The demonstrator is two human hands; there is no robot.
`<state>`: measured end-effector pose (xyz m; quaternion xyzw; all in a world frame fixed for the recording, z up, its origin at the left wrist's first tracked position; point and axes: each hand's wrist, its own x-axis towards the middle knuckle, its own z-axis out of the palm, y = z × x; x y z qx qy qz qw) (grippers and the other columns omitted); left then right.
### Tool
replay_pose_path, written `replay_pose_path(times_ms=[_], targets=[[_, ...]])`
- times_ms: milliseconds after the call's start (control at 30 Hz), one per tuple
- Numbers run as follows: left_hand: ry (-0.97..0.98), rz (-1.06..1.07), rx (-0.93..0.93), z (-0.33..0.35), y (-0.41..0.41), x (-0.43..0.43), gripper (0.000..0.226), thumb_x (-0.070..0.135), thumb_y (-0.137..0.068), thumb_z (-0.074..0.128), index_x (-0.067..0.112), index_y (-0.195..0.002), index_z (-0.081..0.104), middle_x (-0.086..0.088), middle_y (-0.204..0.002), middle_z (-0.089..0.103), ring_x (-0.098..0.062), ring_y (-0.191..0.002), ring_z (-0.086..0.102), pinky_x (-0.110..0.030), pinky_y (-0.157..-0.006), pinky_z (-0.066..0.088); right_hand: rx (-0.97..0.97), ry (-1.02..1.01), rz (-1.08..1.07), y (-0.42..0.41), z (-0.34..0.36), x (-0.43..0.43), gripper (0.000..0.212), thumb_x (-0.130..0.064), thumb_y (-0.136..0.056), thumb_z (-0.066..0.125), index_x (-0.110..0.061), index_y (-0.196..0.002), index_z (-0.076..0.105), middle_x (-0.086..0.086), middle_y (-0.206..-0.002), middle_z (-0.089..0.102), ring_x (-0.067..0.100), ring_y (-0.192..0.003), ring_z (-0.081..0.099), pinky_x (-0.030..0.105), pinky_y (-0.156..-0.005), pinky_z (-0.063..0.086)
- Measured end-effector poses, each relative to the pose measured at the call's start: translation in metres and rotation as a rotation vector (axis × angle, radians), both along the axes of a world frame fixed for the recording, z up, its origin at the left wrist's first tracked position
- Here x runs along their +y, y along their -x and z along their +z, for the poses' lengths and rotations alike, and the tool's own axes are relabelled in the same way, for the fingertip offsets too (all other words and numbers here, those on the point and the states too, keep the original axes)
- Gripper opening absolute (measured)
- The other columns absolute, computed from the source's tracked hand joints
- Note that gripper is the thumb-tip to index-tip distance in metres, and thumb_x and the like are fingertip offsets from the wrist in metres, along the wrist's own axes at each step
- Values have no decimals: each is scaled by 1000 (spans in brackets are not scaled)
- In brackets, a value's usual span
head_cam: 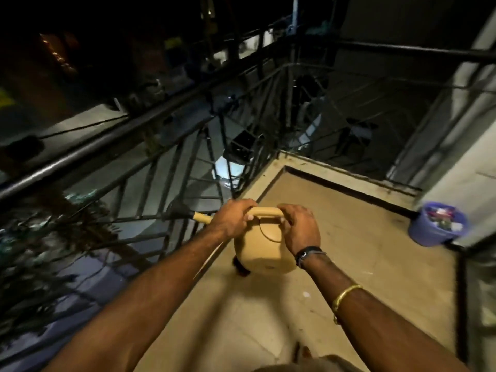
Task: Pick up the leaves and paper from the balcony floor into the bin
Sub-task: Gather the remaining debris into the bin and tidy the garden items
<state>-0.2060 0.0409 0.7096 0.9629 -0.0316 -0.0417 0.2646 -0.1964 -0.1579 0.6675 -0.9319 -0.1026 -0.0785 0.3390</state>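
Observation:
A tan watering can (264, 257) hangs over the balcony floor (349, 237), its spout pointing left toward the railing. My left hand (233, 218) grips the left end of its handle. My right hand (300, 228) curls round the handle's right end. A purple bin (436, 229) stands at the right by the wall, filled with bits of paper and scraps. A small white speck lies on the floor (305, 294) below the can.
A black metal railing (150, 122) runs along the left and far sides. Dark plant foliage (53, 237) hangs at the left behind the bars. A pale wall (461, 157) and door frame close the right side.

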Motion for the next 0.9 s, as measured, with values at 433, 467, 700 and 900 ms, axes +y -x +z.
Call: replay_pose_path(times_ms=[433, 467, 700, 900], targets=[[-7, -203, -114, -4, -185, -176, 33, 22, -85, 72, 31, -116, 66, 8, -104, 69, -12, -95, 62, -39, -87, 55, -20, 81, -269, -144, 13, -166, 27, -18, -97, 56, -33, -118, 65, -6, -114, 63, 20, -110, 52, 33, -77, 44], [-2, -218, -119, -5, -199, -185, 32, 22, -85, 73, 31, -114, 66, 8, -103, 69, -11, -94, 62, -40, -86, 56, -11, 86, -283, -156, 13, -174, 28, -16, -96, 56, -32, -118, 65, -5, -114, 63, 20, -110, 52, 33, -78, 44], [15, -308, -96, -21, -318, -234, 32, 17, -90, 64, 31, -120, 66, 7, -107, 70, -11, -96, 62, -38, -88, 55, 33, 95, -375, -254, -2, -220, 37, -8, -90, 59, -34, -116, 65, -1, -112, 64, 25, -109, 51, 36, -77, 45], [-7, -443, -10, -35, -437, -266, 32, 21, -87, 66, 33, -117, 67, 7, -106, 72, -16, -98, 64, -36, -88, 53, 90, 62, -492, -345, -24, -248, 30, -21, -95, 58, -36, -121, 62, -5, -117, 63, 19, -115, 50, 40, -86, 51]])
